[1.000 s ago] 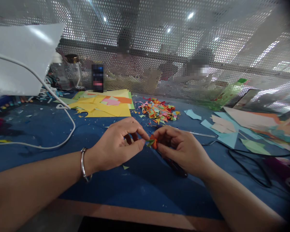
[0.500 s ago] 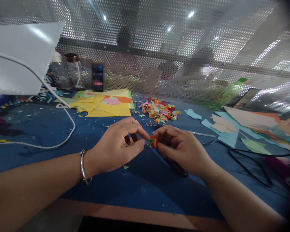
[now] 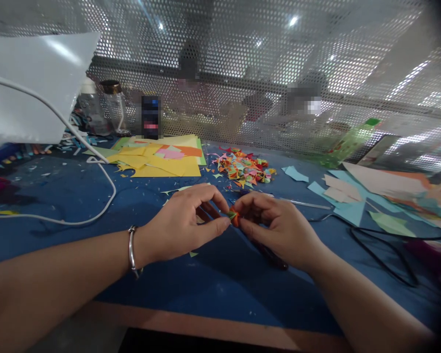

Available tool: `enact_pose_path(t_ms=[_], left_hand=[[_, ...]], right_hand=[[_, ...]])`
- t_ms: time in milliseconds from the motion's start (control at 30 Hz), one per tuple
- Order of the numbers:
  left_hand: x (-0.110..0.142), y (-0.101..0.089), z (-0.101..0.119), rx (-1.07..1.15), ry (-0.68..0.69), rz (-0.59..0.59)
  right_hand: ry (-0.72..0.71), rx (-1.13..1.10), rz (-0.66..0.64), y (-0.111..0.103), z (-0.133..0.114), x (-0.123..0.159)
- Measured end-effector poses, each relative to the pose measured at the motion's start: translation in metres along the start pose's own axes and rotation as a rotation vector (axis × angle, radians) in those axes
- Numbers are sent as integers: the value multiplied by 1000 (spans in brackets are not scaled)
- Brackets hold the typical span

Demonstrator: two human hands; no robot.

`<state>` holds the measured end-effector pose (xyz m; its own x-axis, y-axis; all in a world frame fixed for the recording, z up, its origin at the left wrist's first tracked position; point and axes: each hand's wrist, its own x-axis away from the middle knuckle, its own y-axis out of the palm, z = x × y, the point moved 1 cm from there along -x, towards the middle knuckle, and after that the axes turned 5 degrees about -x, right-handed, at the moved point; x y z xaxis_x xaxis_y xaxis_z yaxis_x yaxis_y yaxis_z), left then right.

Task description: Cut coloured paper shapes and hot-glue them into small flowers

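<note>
My right hand (image 3: 279, 223) pinches a small folded piece of orange and green paper (image 3: 234, 216) between thumb and fingertips. From the other side, the thumb and index finger of my left hand (image 3: 191, 215) close around its green end. Both hands hover just above the blue tabletop (image 3: 213, 294), a silver bangle (image 3: 133, 250) on the left wrist. Partly hidden beneath my right hand lies a long dark tool (image 3: 275, 259) of a kind I cannot make out. Ahead of the hands is a heap of small multicoloured paper pieces (image 3: 246, 166).
Yellow paper sheets (image 3: 183, 168) lie back left near a phone (image 3: 150, 117) and bottles (image 3: 113, 110). A white cable (image 3: 112, 193) loops at left. Blue, pale and green paper (image 3: 353, 208) and a black cable (image 3: 382, 260) lie right. A perforated metal screen (image 3: 228, 63) stands behind.
My left hand has moved slightly right, its fingertips closer in on the green end of the folded paper. The right hand keeps its grip in nearly the same place.
</note>
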<state>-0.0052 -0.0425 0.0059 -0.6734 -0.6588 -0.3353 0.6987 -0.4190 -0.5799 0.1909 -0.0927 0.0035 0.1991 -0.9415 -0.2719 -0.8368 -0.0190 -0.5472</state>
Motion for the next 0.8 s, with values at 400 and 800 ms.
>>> enact_pose_path(t_ms=[400,800], left_hand=[[-3,4,-9,144,-70,-14],[-3,0,-5,-108,112,71]], right_hand=[[-12,26,-27,0,0,0],[-2,4,-26,1,0,1]])
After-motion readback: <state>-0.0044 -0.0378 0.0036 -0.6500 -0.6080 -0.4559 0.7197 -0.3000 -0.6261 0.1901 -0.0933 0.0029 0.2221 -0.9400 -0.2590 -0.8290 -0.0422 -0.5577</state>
